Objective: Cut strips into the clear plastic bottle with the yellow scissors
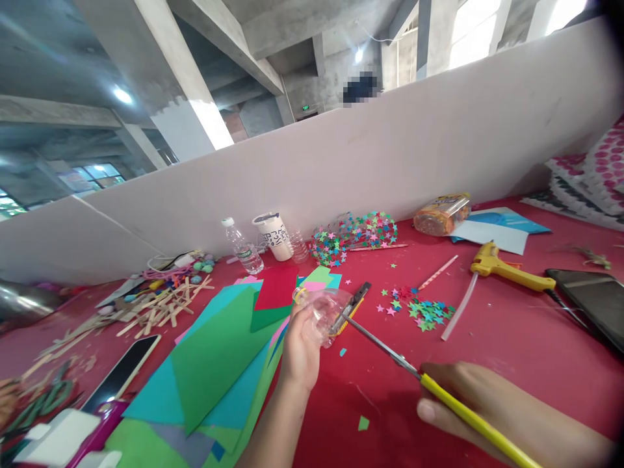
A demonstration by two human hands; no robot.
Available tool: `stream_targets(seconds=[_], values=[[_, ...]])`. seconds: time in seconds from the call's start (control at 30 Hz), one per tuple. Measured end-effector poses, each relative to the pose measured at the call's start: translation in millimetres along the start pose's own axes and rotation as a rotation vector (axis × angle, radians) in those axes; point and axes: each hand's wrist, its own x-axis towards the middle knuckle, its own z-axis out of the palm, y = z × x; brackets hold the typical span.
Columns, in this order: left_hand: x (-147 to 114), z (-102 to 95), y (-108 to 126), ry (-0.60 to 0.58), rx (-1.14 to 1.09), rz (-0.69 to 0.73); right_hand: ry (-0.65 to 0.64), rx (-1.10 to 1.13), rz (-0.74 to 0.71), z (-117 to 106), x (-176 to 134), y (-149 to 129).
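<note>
My left hand [302, 344] is closed around a clear plastic bottle piece [324, 312], tilted above the red table. In my right hand [478, 396] is a slim tool with a yellow handle [468, 416] and a thin metal shaft [380, 344]. Its exact kind is unclear. The shaft's tip meets or overlaps the right side of the bottle piece; contact cannot be made out. Just there lies a dark strip with a ridged yellow edge [351, 309]. Coloured paper sheets [214, 351] are spread left of my left hand.
Star sequins [429, 313], a yellow glue gun [507, 266] and a tablet [589, 299] are on the right. Along the white partition [390, 136] stand a water bottle [242, 247] and a cup [274, 237]. Wooden sticks [166, 305] and a phone [121, 374] lie left. Another person's hand [7, 400] shows far left.
</note>
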Motion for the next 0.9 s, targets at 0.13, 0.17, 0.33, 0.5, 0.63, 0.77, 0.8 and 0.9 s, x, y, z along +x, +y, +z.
stream_targets(seconds=[0.13,0.17,0.33,0.5,0.63,0.77,0.8,0.9], values=[[-5,1.5,-4,-0.121,-0.016,-0.018,0.008,0.049,-0.029,2,1,-1],[-6,1.8,-6,-0.139,-0.013,-0.022,0.019,0.057,-0.029,3,1,-1],[-8,2.1,-10,-0.126,0.089,-0.007,0.011,0.079,-0.014,5,2,1],[-7,0.6,-11,-0.165,0.072,-0.017,-0.041,0.120,0.052,5,3,0],[-7,0.9,-9,-0.187,0.084,-0.012,-0.070,0.185,0.070,2,2,-8],[-8,1.6,-7,-0.186,0.093,-0.016,-0.041,0.242,0.070,0,1,-16],[-8,1.6,-8,-0.179,0.096,-0.017,-0.042,0.261,0.068,0,1,-17],[-7,1.1,-9,-0.163,0.106,-0.016,-0.051,0.306,0.089,1,0,-16]])
